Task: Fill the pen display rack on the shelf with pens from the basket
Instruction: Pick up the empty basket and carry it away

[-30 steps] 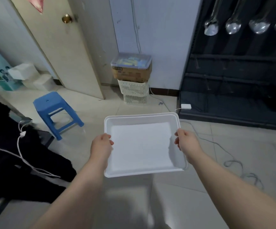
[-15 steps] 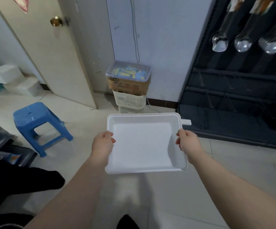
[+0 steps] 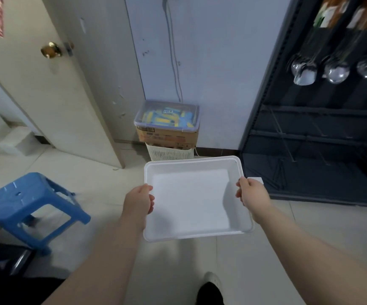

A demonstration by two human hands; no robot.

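Note:
I hold a white plastic basket (image 3: pixel 191 164), shallow and rectangular, level in front of me above the tiled floor. Nothing lies inside it. My left hand (image 3: pixel 139 200) grips its left rim and my right hand (image 3: pixel 251 193) grips its right rim. A dark metal shelf unit (image 3: pixel 310 139) stands to the right, with steel ladles (image 3: pixel 304 71) hanging at its top. No pen rack and no pens are in view.
A blue plastic stool (image 3: pixel 30 205) stands on the floor at the left. Against the far wall is a stack: clear lidded box (image 3: pixel 167 116), cardboard box (image 3: pixel 167 136), white slatted basket (image 3: pixel 169 153). A closed door (image 3: pixel 46 84) is at the left. My shoe (image 3: pixel 210 291) shows below.
The view has swung right and tilted up. The stool, the stack and the shelf unit have come closer, and the dark clutter at the left has slid out. Both hands keep their grip on the basket.

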